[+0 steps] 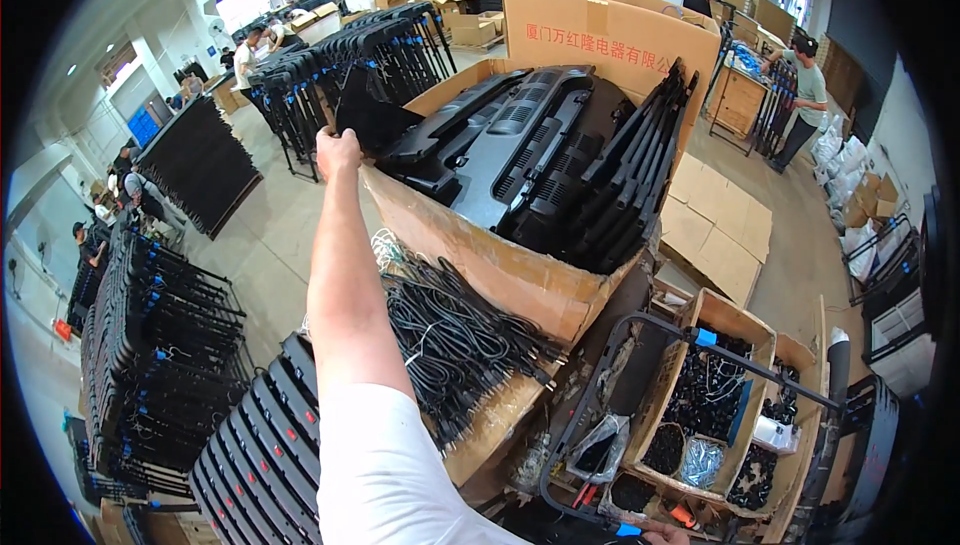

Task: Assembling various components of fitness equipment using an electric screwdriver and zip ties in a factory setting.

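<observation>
My left arm reaches far out to the left edge of a large cardboard box (480, 280). There my left hand (340, 152) is closed, next to a black panel (372, 117); its fingers hide what they grip. Inside the box lie black and grey plastic covers (515, 135) with vent slots, and a bundle of long black bars (640, 160). At the bottom edge, partly cut off, my right hand (665, 537) closes on a bent black tube frame (600, 370) with blue sleeves. The frame leans over wooden parts bins.
Black cables (460, 335) lie bundled before the box. A wooden bin (765, 330) holds small black parts and a bag of screws (703, 463). Stacked black panels (265, 445) and racked frames (160, 345) stand at left. Flattened cardboard (715, 230) lies on the right. Other people work farther off.
</observation>
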Motion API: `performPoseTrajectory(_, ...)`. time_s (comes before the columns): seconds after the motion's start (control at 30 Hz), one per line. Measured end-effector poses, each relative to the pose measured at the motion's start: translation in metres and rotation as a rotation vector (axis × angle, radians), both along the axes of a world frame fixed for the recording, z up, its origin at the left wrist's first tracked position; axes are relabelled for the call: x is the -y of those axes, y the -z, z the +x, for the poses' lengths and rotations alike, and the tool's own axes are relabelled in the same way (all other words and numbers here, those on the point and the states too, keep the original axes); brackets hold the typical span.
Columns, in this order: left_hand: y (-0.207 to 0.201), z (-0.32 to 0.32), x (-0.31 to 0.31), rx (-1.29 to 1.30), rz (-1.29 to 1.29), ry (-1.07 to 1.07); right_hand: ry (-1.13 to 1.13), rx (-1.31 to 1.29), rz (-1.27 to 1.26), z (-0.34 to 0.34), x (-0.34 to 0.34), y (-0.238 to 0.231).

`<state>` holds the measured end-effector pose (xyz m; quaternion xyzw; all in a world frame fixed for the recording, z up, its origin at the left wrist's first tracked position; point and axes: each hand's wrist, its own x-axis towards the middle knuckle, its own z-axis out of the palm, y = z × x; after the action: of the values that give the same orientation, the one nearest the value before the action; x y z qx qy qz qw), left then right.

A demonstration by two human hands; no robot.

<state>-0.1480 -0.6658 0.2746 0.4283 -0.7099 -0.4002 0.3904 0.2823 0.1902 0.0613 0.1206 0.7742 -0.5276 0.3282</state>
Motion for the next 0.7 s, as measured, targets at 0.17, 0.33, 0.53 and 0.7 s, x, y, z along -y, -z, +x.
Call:
performPoseTrajectory(0.17, -0.008, -0.009, 0.007, -0.052, 0.079, 0.096, -0.121, -0.096, 0.164, -0.017, 0.019, -0.016)
performPoseTrajectory(0.33, -0.034, -0.014, 0.028, -0.083, -0.131, -0.107, -0.112, -0.084, -0.005, -0.017, 0.011, 0.016)
performPoseTrajectory(0.53, -0.148, 0.011, -0.017, -0.160, -0.451, -0.214, -0.319, -0.246, 0.259, -0.024, 0.016, 0.001)
performPoseTrajectory(0.7, -0.238, 0.066, -0.077, -0.314, -0.764, -0.250, -0.370, -0.152, 0.250, -0.036, 0.002, 0.024)
